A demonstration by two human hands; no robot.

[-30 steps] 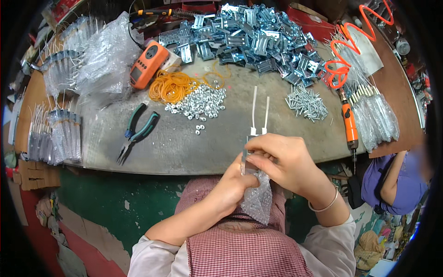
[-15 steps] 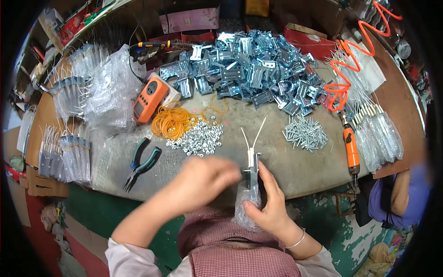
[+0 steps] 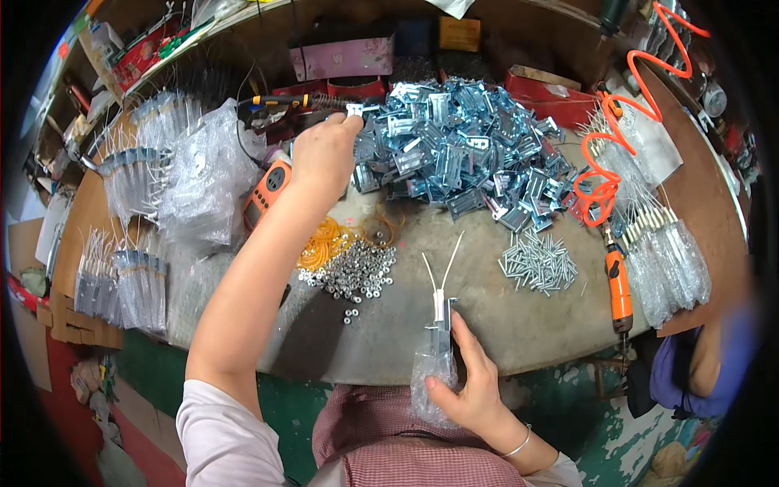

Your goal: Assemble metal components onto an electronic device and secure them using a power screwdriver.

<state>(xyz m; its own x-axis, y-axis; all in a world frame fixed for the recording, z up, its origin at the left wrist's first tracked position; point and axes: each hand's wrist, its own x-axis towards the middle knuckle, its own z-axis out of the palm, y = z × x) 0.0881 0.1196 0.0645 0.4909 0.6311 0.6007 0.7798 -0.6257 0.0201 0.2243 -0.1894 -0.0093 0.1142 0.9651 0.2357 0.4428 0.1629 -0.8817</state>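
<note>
My right hand [image 3: 477, 377] grips a grey metal-cased part [image 3: 439, 337] near the front edge of the table. Bubble wrap [image 3: 430, 390] covers its lower end, and two white wires [image 3: 446, 272] spread from a pale sleeve at its top. A small metal fitting is attached at the upper end of the casing. My left hand [image 3: 323, 154] is stretched to the left edge of a heap of shiny metal brackets [image 3: 450, 150]. Its fingers are closed at one small bracket [image 3: 355, 109] there; the fingertips are partly hidden.
Loose nuts [image 3: 353, 268] and orange rubber bands [image 3: 324, 243] lie under my left forearm, beside an orange socket meter [image 3: 272, 188]. Screws [image 3: 538, 262] are piled right of centre. An orange power screwdriver [image 3: 618, 284] hangs on a coiled hose [image 3: 600, 178]. Wrapped parts [image 3: 665, 260] stand on both sides.
My left hand has moved from beside the wrapped part up and away to the bracket heap. My right hand keeps its hold on the part. The view has tilted slightly.
</note>
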